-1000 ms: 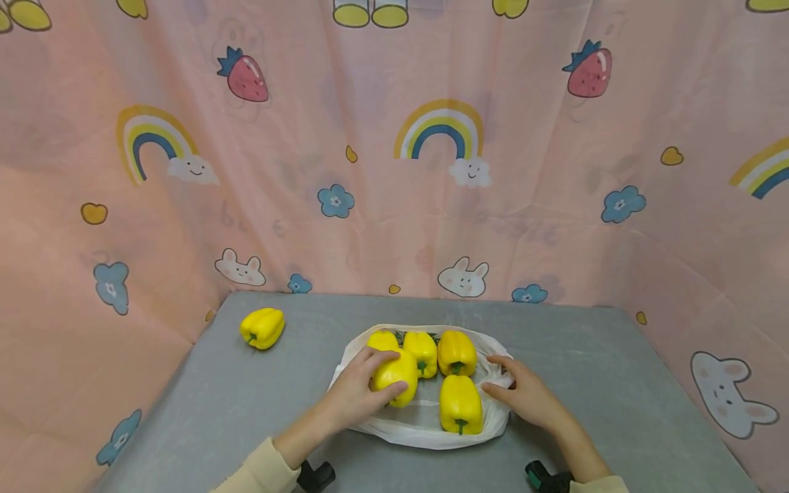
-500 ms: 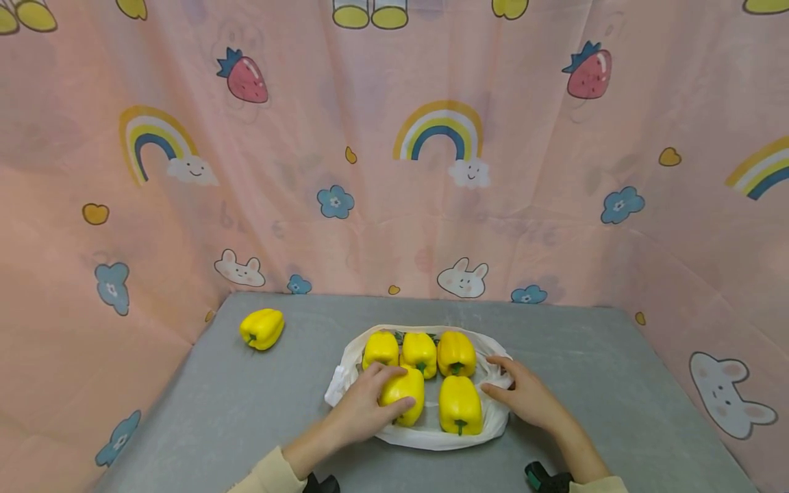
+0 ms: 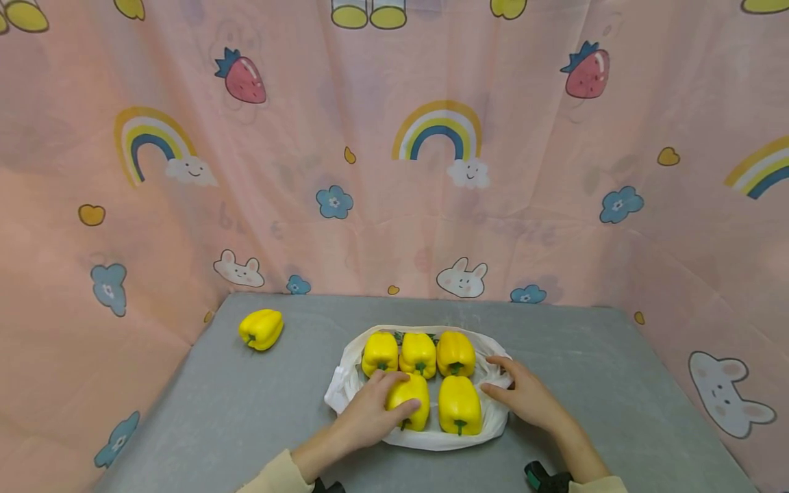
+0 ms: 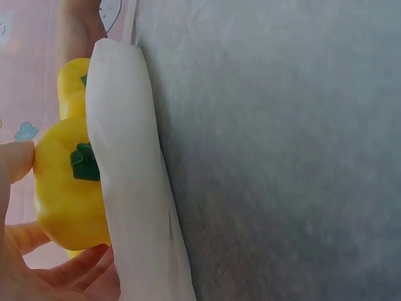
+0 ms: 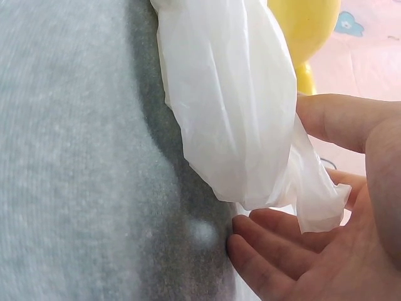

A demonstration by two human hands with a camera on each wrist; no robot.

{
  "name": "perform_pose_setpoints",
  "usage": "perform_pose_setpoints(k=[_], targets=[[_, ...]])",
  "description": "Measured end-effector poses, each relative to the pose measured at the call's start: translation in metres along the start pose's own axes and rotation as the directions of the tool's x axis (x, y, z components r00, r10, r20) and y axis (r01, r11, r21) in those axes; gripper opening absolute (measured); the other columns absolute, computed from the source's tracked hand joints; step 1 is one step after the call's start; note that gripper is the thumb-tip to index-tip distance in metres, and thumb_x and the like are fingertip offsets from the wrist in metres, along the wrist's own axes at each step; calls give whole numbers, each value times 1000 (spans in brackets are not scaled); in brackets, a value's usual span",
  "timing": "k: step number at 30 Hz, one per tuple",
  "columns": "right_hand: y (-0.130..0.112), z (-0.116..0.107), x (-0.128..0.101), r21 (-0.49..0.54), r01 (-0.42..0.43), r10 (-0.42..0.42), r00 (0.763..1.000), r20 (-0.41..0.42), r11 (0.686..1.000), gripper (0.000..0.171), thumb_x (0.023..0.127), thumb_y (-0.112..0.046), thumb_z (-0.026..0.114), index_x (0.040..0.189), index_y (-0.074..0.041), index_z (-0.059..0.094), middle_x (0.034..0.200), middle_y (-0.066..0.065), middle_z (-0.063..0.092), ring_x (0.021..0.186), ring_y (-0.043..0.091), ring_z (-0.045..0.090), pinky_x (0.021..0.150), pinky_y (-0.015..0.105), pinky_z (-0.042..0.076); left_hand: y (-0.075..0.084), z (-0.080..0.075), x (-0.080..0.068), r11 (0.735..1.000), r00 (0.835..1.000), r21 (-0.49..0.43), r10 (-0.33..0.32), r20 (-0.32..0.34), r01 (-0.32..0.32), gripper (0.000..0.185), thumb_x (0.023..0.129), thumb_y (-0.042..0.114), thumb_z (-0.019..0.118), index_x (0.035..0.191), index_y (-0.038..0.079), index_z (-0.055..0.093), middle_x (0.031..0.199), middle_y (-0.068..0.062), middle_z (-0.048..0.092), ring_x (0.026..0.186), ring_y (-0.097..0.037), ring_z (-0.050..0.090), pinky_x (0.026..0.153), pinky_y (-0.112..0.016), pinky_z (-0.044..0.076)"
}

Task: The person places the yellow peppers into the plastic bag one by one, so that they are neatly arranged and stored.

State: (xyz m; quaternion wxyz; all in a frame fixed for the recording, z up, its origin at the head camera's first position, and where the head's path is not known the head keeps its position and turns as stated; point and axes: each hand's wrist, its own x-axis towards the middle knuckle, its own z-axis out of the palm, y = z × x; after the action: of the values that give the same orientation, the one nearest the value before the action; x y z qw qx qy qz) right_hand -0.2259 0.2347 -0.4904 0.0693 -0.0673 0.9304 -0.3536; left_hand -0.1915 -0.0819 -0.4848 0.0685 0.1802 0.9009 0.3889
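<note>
A white plastic bag [image 3: 431, 441] lies spread on the grey table, its rim folded low around several yellow bell peppers. My left hand [image 3: 372, 407] holds the front-left bell pepper [image 3: 413, 404], thumb and fingers on opposite sides; its green stem end faces the bag's near wall in the left wrist view. Beside it, apart, sits the front-right bell pepper [image 3: 459, 405]. My right hand [image 3: 530, 394] holds the bag's right side, the thumb on its inner side and a loose plastic flap [image 5: 319, 200] between thumb and fingers in the right wrist view.
Another yellow bell pepper [image 3: 261, 329] lies on the grey table [image 3: 585, 383] at the far left, outside the bag. A row of bell peppers [image 3: 418, 354] fills the bag's back. Behind the table hangs a pink patterned curtain [image 3: 296, 103].
My left hand has moved the held bell pepper right and toward the front of the bag, uncovering the back-left pepper. The right hand stays at the bag's right side.
</note>
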Motion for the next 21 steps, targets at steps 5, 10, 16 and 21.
perform_pose_setpoints(k=[5, 10, 16, 21], targets=[[0, 0, 0, -4, 7, -7, 1000, -3, 1000, 66, 94, -45, 70, 144, -7, 52, 143, 26, 49, 109, 32, 58, 91, 57, 50, 3, 4, 1, 1000, 1000, -28, 1, 6, -1, 61, 98, 60, 56, 140, 16, 57, 132, -5, 55, 116, -23, 55, 100, -50, 46], [-1, 0, -1, -4, 4, -4, 1000, -7, 1000, 66, 93, -46, 71, 144, -7, 53, 142, 26, 50, 107, 31, 58, 90, 57, 50, 7, 6, 1, 999, 1000, -36, 30, 7, -30, 59, 99, 58, 55, 140, 15, 58, 126, -4, 55, 109, -20, 56, 95, -47, 48], [-2, 0, -2, 3, 5, -5, 1000, -3, 1000, 66, 94, -45, 70, 145, -7, 52, 144, 28, 48, 113, 35, 57, 93, 60, 49, 8, 8, 2, 999, 999, -32, 30, 23, -29, 58, 100, 58, 54, 140, 16, 57, 125, -4, 55, 107, -19, 55, 94, -46, 48], [-2, -1, -2, 7, 10, -10, 1000, -3, 1000, 66, 94, -45, 70, 145, -7, 52, 144, 27, 48, 114, 36, 57, 94, 60, 48, 9, 9, 3, 1000, 1000, -24, 20, 23, -20, 59, 99, 59, 55, 140, 17, 57, 126, -4, 55, 106, -19, 55, 93, -46, 49]])
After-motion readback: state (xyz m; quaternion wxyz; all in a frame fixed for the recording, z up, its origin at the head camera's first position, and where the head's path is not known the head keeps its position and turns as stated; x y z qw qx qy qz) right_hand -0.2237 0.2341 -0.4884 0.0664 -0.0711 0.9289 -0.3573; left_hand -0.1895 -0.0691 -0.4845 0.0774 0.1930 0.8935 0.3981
